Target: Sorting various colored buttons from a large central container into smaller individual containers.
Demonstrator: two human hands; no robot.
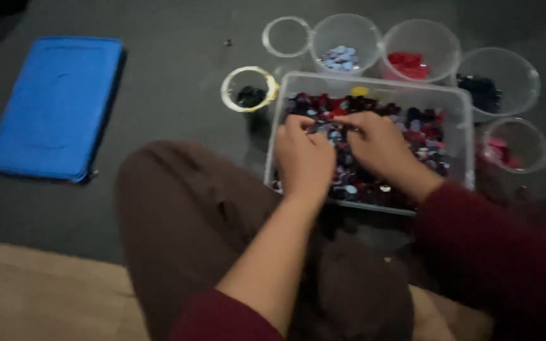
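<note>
1. Left hand (pixel 303 158): placed palm down in the middle of the frame, fingers curled into a heap of small discs (pixel 412 129). Whether a disc is pinched cannot be told; the fingertips are blurred and buried.
2. Right hand (pixel 380 144): set just beside the left hand, touching or nearly touching it, fingers bent down into the same heap. Its grip cannot be told either.
3. Small discs: mixed dark red, dark blue, pale blue and white pieces, with one yellow piece at the far edge; spread across the whole bin floor, right of centre in the frame.
4. Clear plastic bin (pixel 466 136): rectangular, shallow, laid on the dark floor (pixel 172 82) in front of the person's knees.
5. Yellow-rimmed cup (pixel 248 89): stood just beside the bin's upper left corner; a few dark pieces are held in it.
6. Empty-looking clear cup (pixel 285 36): seen at the top of the frame, left of the others.
7. Cup of pale blue discs (pixel 345 44): stood at top centre, behind the bin.
8. Cup of red discs (pixel 421 50): stood next to it on the right.
9. Cup of dark discs (pixel 499 81): set at upper right.
10. Cup of pink pieces (pixel 515 146): set at the right edge of the bin.
11. Blue lid (pixel 58 104): laid flat at upper left, well apart from the bin.
</note>
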